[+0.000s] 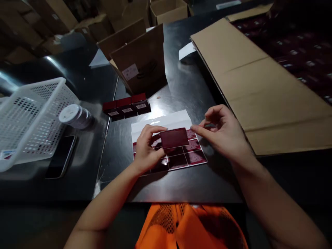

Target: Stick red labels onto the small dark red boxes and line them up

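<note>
1. White mesh basket (31, 121) at 9 o'clock, tipped on its side on the bench (181, 86). A roll of tape (74, 116) lies against its rim and a dark phone (61, 155) lies flat just below. Risk: a stray left elbow could knock the roll onto the phone or send it along the bench.
2. 3 dark red boxes (126, 108) in a row at 11 o'clock from the hands, labels facing up, apart from the sheet. Brown carton (141, 62) stands open behind them. Risk is low unless the row gets pushed back.
3. Left hand (146, 148) at centre, fingers (153, 130) pinching the left end of a small dark red box (174, 138), thumb below, fingertips on top. The box is held just above the sticker sheet (181, 155). Risk: the grip covers only 1 end, so the box could swivel and any label would land crooked.
4. The sticker sheet lies flat at 6 o'clock from the boxes, white backing strip at its far edge, red squares in rows. Glare on it hides detail. Risk: the left wrist rests on its near corner and could drag or crease it.
5. Right hand (225, 135) at 3 o'clock of the box, thumb and forefinger pressed together near the box's right end; I cannot tell whether a sticker is between them. Risk: a peeled label may fold onto itself.
6. Flat cardboard sheet (254, 86) at 2 o'clock, just beside the right forearm; it could snag a sleeve-less arm swing.
</note>
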Available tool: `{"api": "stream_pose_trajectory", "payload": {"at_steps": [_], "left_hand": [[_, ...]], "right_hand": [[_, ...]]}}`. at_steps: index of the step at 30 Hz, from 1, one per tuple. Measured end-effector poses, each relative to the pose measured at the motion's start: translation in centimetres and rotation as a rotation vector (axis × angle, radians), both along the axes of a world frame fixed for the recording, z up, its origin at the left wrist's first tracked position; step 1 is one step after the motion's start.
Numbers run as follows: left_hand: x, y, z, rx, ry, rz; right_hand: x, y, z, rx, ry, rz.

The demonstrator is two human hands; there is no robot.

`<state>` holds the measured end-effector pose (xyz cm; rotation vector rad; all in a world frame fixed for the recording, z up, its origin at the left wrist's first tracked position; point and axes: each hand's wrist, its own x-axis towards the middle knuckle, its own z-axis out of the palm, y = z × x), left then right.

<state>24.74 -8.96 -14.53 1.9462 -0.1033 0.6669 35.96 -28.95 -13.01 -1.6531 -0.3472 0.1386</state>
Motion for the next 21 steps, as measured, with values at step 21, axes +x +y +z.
{"api": "stream_pose_trajectory", "payload": {"at_steps": [21], "left_hand": [[1.0,-0.1,-1.6,0.827,0.658,-0.059]], "right_hand": [[6.5,7.2,0.1,-0.440,-0.500,0.124]]}}
